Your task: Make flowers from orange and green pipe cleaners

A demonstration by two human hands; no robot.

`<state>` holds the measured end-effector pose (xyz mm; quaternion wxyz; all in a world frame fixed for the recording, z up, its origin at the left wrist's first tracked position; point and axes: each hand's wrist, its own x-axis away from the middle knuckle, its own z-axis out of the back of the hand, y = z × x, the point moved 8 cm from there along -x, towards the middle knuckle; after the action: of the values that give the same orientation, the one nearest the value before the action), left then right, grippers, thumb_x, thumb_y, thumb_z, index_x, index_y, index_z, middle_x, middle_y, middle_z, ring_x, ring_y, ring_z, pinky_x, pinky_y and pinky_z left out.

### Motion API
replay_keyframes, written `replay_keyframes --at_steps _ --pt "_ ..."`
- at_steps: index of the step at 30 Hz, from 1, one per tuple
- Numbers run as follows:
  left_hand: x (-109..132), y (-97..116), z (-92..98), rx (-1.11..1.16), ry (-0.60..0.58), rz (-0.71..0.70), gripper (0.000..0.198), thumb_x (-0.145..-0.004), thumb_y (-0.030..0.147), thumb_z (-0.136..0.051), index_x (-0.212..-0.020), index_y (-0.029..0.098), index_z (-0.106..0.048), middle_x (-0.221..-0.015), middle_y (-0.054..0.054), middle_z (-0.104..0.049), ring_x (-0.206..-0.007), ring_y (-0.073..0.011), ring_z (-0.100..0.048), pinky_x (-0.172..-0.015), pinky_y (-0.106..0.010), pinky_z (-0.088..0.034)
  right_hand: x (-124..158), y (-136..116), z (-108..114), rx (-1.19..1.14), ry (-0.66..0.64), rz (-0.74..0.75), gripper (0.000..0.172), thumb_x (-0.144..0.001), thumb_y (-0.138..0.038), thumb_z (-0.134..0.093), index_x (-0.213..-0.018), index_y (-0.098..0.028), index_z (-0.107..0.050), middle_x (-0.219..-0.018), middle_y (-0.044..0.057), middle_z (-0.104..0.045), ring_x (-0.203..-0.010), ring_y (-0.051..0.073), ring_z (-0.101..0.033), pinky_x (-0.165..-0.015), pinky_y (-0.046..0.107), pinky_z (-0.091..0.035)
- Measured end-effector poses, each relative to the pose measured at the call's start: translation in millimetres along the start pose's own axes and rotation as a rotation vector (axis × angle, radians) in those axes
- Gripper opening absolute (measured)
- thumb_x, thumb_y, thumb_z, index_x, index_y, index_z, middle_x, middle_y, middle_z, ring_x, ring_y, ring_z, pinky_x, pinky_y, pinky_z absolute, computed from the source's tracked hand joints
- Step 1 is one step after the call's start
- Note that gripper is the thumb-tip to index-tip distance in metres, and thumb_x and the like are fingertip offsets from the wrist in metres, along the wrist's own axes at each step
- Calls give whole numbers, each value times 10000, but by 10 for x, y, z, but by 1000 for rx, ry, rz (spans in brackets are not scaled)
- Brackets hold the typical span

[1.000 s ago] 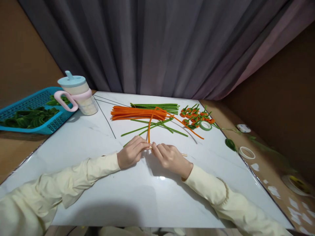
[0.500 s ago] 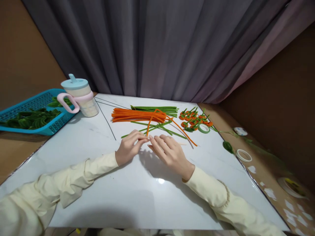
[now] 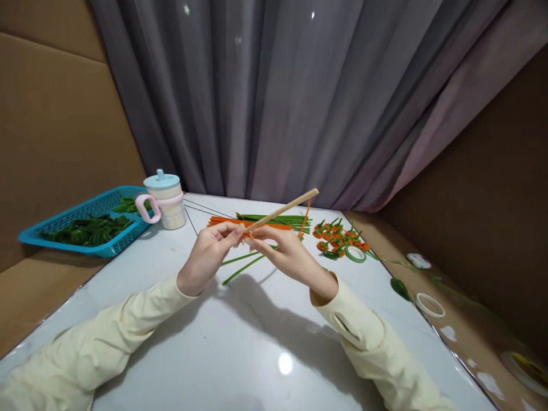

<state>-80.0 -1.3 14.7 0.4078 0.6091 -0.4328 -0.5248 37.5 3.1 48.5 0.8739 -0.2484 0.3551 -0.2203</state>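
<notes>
My left hand (image 3: 212, 251) pinches the near end of a pale wooden chopstick (image 3: 285, 209), which slants up to the right above the table. At my fingertips an orange pipe cleaner (image 3: 305, 217) meets the stick; its free length bends up and over behind my right hand. Thumb and fingers of my right hand (image 3: 293, 254) are closed close to the left ones, apparently on the pipe cleaner, though the fingers partly hide the contact. Behind the hands lie a bundle of orange pipe cleaners (image 3: 218, 221) and a bundle of green pipe cleaners (image 3: 295, 219).
Small orange flowers with green stems (image 3: 336, 234) and a green tape roll (image 3: 355, 254) lie right. Loose green pipe cleaners (image 3: 242, 269) rest below my hands. Left stand a lidded cup (image 3: 173, 214) and a blue basket (image 3: 107, 248) of green leaves. A white tape ring (image 3: 430, 305) lies far right.
The chopstick now shows in my hands along with the orange pipe cleaner. Both hands are raised higher off the table, and the view has tilted up.
</notes>
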Motion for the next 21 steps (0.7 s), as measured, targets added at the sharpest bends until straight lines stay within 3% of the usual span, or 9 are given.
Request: replay_keyframes --at_steps 5,10,14,17,21 --pt "-52 96 108 -144 111 -178 319 -733 441 -664 -741 123 -638 -714 -45 -638 -689 -159 -579 -652 -276 -479 7 26 -28 -9 -27 -141 152 -892 -168 -497 -775 -134 -587 -582 -28 -550 -514 88 -496 -497 186 -372" --pt "2 176 59 -313 115 -358 233 -810 358 -604 -724 141 -603 -672 -15 -599 -639 -130 -559 -595 -238 -452 53 138 -144 -60 -18 -264 151 -908 -242 -474 -855 -135 -567 -585 -41 -477 -531 99 -454 -490 196 -344" --pt "130 340 -9 -545 140 -671 136 -851 210 -562 -726 157 -573 -663 -4 -555 -608 -111 -505 -557 -231 -405 65 100 -246 -155 -80 -251 205 -914 -157 -415 -763 -139 -553 -537 -52 -423 -502 92 -434 -509 190 -341" --pt "225 397 -91 -712 131 -905 93 -856 137 -538 -770 167 -559 -668 -9 -549 -605 -117 -484 -543 -238 -399 84 23 -253 -73 -91 -193 223 -897 -112 -412 -732 -147 -559 -500 -59 -400 -473 90 -398 -512 192 -314" --pt "261 366 -200 -898 88 -1022 114 -863 108 -500 -774 180 -506 -662 -18 -523 -636 -149 -470 -584 -282 -411 95 -30 -222 187 -64 -127 233 -803 1 -411 -678 -149 -538 -559 -30 -484 -520 99 -414 -524 201 -286"
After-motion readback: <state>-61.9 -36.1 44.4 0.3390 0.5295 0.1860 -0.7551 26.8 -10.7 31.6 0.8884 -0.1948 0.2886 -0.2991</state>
